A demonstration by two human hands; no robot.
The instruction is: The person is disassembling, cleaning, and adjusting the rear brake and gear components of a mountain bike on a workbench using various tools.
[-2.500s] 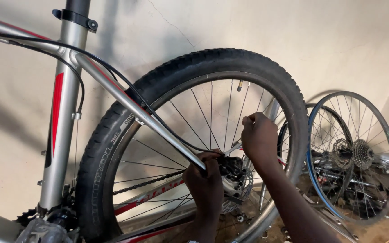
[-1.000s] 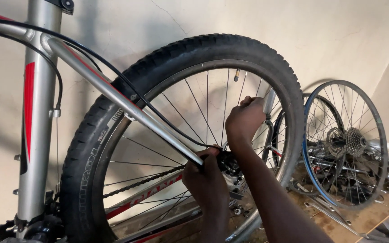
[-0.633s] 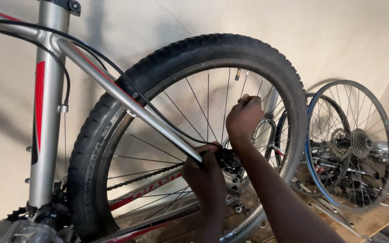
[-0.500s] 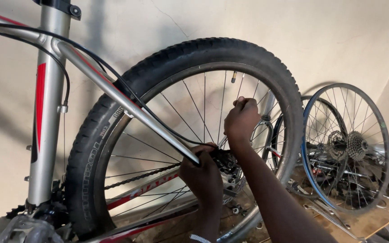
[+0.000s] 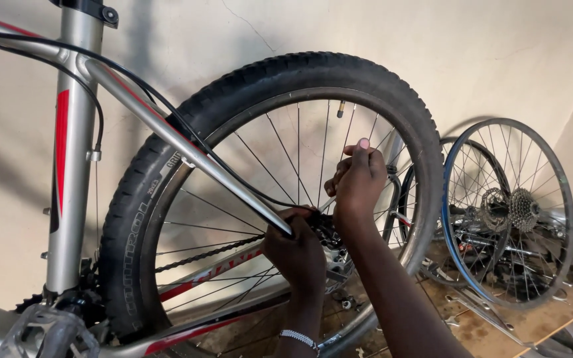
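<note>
A silver and red bicycle frame carries a rear wheel with a knobby black tyre. My left hand, with a beaded band on the wrist, is closed around the hub where the silver seat stay meets the axle. My right hand reaches between the spokes just above the hub. Its fingers are curled into a fist on what looks like a thin metal tool, mostly hidden by the hand. The chain runs from the hub to the left.
A loose spoked wheel with a sprocket cassette leans on the beige wall to the right, another rim behind it. Bike parts lie on the wooden floor below. A pedal sits at bottom left.
Both hands stay at the hub. My right fist has shifted slightly up and left among the spokes. The view has drifted a little.
</note>
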